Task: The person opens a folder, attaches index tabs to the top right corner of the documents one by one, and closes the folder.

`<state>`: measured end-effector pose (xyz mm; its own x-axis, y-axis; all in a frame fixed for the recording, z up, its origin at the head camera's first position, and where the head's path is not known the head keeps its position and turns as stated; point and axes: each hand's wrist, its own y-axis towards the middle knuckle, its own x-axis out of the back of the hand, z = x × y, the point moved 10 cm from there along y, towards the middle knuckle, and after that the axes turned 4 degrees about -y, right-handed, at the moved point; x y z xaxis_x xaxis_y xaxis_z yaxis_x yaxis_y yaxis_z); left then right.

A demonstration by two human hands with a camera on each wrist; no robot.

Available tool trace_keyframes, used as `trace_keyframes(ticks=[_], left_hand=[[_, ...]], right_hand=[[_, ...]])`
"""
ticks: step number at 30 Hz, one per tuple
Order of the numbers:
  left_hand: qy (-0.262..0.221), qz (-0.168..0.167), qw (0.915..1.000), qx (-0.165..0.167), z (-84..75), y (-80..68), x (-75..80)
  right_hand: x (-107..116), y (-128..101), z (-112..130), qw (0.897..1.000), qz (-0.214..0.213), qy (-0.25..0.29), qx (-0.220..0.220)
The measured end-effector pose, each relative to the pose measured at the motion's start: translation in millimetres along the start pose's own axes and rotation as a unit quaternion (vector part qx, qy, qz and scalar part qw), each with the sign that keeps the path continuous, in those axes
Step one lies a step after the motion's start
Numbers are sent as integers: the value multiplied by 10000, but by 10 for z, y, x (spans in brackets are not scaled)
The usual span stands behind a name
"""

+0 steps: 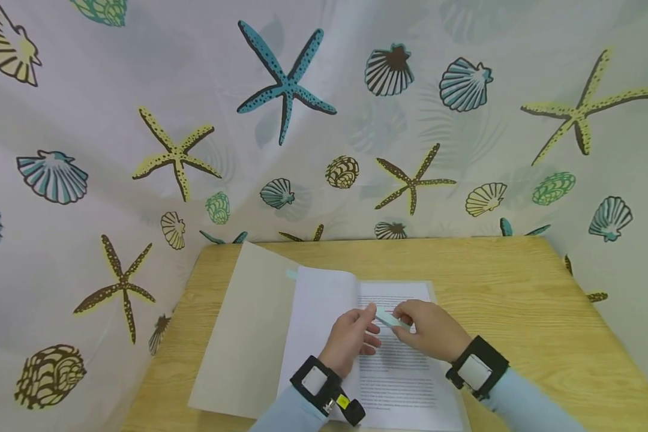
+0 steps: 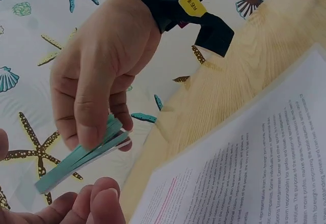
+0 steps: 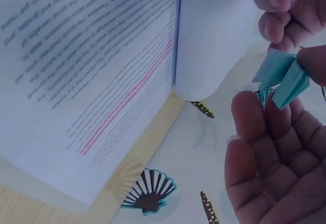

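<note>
A small stack of teal sticky index tabs is held over an open document. My right hand pinches the tabs between thumb and fingers; in the left wrist view the teal strips fan slightly apart. Beside their other end is my left hand, its thumb raised and its fingers loosely extended. In the left wrist view, its fingers appear just clear of the strips. The printed page below has a pink line of marking, seen in the right wrist view.
A turned white page curls up at the left of the printed one. The pale cover lies open farther left, with a teal tab near its upper edge. Under everything is a wooden table, enclosed by a shell-and-starfish curtain.
</note>
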<state>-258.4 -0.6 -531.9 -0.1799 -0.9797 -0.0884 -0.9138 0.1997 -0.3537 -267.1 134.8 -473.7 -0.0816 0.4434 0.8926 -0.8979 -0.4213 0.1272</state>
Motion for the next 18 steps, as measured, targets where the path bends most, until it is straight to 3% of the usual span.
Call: trace_keyframes(ticks=[7,18], left_hand=[[10,55,9999,-93,34,-5,-74],[116,-316,9989,-324,51,5,-8]], right_hand=[[-29,-36,281,9977,-101,-128,651],[-40,-48,328,9959,-278,-210,832]])
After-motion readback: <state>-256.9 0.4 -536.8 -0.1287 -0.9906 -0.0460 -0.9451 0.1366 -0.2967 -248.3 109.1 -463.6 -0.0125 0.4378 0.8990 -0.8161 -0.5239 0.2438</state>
